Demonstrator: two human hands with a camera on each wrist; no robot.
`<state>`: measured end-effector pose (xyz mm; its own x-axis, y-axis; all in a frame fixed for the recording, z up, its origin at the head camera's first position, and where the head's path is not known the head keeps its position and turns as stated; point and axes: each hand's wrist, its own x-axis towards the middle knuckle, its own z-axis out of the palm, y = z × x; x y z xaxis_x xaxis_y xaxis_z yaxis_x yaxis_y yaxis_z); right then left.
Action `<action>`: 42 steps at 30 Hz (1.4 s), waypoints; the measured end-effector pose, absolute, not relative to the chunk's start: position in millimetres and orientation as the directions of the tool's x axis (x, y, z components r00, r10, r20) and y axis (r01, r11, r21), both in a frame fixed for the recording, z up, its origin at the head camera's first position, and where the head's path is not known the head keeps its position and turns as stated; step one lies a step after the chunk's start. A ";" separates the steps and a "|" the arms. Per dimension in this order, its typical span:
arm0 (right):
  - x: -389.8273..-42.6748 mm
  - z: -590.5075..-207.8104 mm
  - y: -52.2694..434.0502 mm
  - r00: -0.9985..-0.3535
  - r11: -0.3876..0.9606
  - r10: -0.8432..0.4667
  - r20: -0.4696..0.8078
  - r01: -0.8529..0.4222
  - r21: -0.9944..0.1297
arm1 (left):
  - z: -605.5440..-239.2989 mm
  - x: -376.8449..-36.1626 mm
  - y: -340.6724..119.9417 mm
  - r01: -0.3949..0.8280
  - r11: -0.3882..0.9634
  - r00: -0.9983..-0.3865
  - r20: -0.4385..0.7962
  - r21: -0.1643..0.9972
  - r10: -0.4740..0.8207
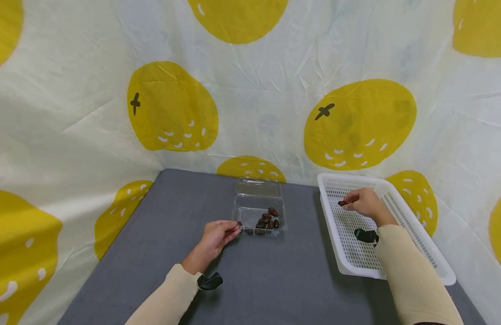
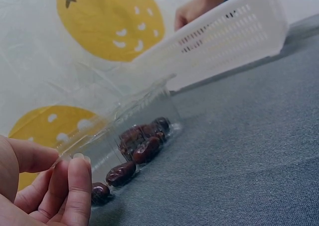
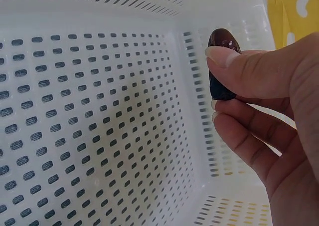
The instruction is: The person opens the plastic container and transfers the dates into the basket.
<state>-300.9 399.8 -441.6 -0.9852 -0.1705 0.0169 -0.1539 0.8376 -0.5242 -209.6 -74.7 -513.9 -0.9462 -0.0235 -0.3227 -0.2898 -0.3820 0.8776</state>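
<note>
On the dark grey table stands a clear plastic clamshell container [image 1: 246, 213], its lid [image 1: 259, 188] folded back towards the curtain. Several dark brown dates [image 2: 121, 174] lie inside it, mostly at its right side and front. My left hand [image 1: 216, 236] pinches the container's near left rim between thumb and fingertips. Over the far part of a white perforated plastic basket [image 1: 330, 225], my right hand [image 1: 366, 204] holds a single date [image 3: 223, 38] between thumb and fingers. The basket's slotted floor [image 3: 99, 131] shows bare in the right wrist view.
A pale curtain [image 1: 258, 90] printed with yellow fruit hangs behind the table [image 1: 274, 280] and along both sides. The basket stands along the table's right edge, with grey tabletop between it and the container. Dark wrist devices sit at both cuffs.
</note>
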 end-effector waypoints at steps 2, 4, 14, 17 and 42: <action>-302.8 -442.5 400.7 -0.985 0.840 -0.172 0.013 -0.153 -0.521 | -513.3 -210.2 -74.4 -0.286 -0.386 -0.946 -0.321 0.877 -0.029; -304.6 -443.7 401.1 -0.986 0.844 -0.167 0.003 -0.145 -0.516 | -513.2 -210.7 -73.8 -0.283 -0.389 -0.947 -0.320 0.877 -0.033; -307.5 -450.2 400.3 -0.987 0.852 -0.155 -0.037 -0.115 -0.510 | -515.5 -211.0 -73.4 -0.279 -0.388 -0.948 -0.316 0.879 -0.034; -309.0 -452.8 401.8 -0.987 0.851 -0.149 -0.050 -0.103 -0.515 | -515.2 -210.1 -74.0 -0.286 -0.386 -0.946 -0.322 0.877 -0.030; -310.6 -455.1 399.9 -0.978 0.863 -0.189 -0.094 -0.120 -0.490 | -513.5 -212.4 -76.1 -0.311 -0.382 -0.939 -0.343 0.870 -0.019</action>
